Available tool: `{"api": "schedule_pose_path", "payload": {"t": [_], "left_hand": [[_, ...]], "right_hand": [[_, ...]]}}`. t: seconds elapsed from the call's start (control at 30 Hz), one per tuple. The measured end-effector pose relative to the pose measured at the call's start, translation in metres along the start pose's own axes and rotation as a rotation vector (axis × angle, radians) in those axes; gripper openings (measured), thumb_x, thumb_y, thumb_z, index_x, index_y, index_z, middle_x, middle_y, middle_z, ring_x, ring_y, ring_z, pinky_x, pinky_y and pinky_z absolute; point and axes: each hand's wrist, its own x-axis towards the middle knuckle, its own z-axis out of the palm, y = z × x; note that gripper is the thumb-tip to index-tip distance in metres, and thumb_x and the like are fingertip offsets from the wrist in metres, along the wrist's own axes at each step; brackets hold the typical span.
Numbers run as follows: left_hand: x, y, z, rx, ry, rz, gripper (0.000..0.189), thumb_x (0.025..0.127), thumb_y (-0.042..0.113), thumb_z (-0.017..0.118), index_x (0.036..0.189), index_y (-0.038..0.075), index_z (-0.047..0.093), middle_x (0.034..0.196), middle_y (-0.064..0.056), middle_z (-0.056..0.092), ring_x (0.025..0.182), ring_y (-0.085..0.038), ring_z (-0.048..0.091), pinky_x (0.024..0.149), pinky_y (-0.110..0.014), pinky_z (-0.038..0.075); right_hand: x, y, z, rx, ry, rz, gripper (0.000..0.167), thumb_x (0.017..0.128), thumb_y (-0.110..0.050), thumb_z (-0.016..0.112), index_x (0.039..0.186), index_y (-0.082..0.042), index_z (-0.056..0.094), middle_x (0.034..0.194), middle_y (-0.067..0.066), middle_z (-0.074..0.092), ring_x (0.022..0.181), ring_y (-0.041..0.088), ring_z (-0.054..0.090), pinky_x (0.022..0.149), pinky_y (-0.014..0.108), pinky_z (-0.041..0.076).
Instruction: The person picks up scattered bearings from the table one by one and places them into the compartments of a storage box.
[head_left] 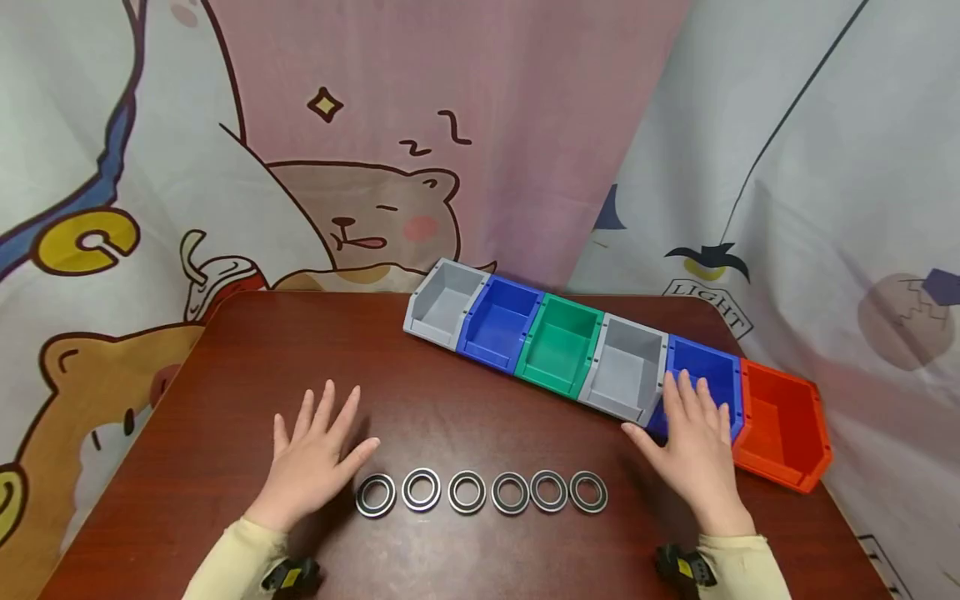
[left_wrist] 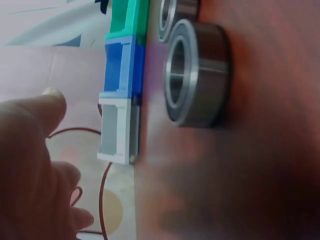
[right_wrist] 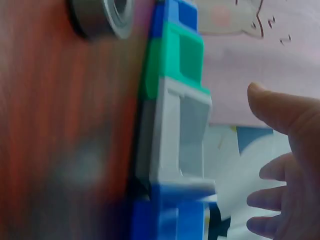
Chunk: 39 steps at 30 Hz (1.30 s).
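Several ball bearings lie flat in a row on the brown table, from the leftmost bearing to the rightmost bearing. My left hand, fingers spread and straight, hovers just left of the row and holds nothing. In the left wrist view the nearest bearing appears large, with its thumb and fingertips off to the side. My right hand is likewise spread and holds nothing; its fingertips overlap the right blue bin in the head view. The right wrist view catches one bearing at its top edge.
A joined row of bins runs diagonally across the back right: a grey bin, a blue bin, a green bin, another grey bin, the right blue one and a red bin. A printed curtain hangs behind the table.
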Motion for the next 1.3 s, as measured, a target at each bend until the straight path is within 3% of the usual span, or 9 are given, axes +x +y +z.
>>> {"api": "schedule_pose_path", "payload": {"t": [0.3,0.5,0.67,0.83,1.1,1.3], "left_hand": [[0.047,0.013,-0.006,-0.028,0.086,0.132,0.086,0.093,0.061,0.054,0.156,0.009,0.030,0.158,-0.023,0.027,0.143,-0.046,0.024,0.107,-0.071,0.012],[0.084,0.020,-0.008,-0.104,0.061,0.189,0.091,0.089,0.055,0.064,0.153,-0.001,0.031,0.155,-0.025,0.032,0.141,-0.044,0.031,0.110,-0.061,0.024],[0.111,0.027,-0.006,-0.202,0.014,0.191,0.092,0.088,0.052,0.067,0.153,-0.002,0.031,0.154,-0.025,0.033,0.140,-0.042,0.033,0.112,-0.054,0.026],[0.137,0.031,-0.001,-0.277,0.034,0.199,0.087,0.087,0.046,0.071,0.153,0.002,0.034,0.150,-0.022,0.040,0.137,-0.038,0.039,0.111,-0.051,0.030],[0.168,0.045,0.009,-0.310,0.004,0.150,0.085,0.088,0.043,0.072,0.148,-0.006,0.038,0.147,-0.026,0.043,0.135,-0.038,0.043,0.110,-0.049,0.033],[0.186,0.062,0.018,-0.318,-0.037,0.146,0.080,0.089,0.041,0.071,0.148,-0.003,0.040,0.149,-0.022,0.043,0.138,-0.035,0.039,0.113,-0.046,0.030]], "right_hand": [[0.006,0.034,-0.014,-0.021,0.045,0.115,0.092,0.083,-0.034,0.073,0.149,0.013,0.027,0.149,0.040,0.025,0.140,0.057,0.015,0.112,0.066,0.002],[0.006,0.050,-0.016,-0.010,0.049,0.182,0.090,0.087,-0.033,0.068,0.149,0.014,0.023,0.150,0.040,0.024,0.140,0.056,0.017,0.111,0.066,0.010],[0.007,0.061,-0.015,0.003,0.049,0.237,0.090,0.089,-0.032,0.065,0.148,0.016,0.018,0.147,0.043,0.023,0.137,0.057,0.020,0.113,0.063,0.010],[0.009,0.070,-0.015,0.026,0.031,0.308,0.089,0.091,-0.033,0.063,0.148,0.017,0.016,0.145,0.044,0.025,0.132,0.060,0.025,0.111,0.065,0.016],[0.014,0.078,-0.014,0.048,-0.039,0.442,0.090,0.094,-0.036,0.058,0.150,0.015,0.009,0.141,0.047,0.029,0.123,0.063,0.034,0.102,0.069,0.028],[0.021,0.082,-0.012,0.060,-0.091,0.537,0.086,0.096,-0.033,0.053,0.150,0.014,0.006,0.143,0.046,0.027,0.123,0.063,0.036,0.101,0.068,0.030]]}}
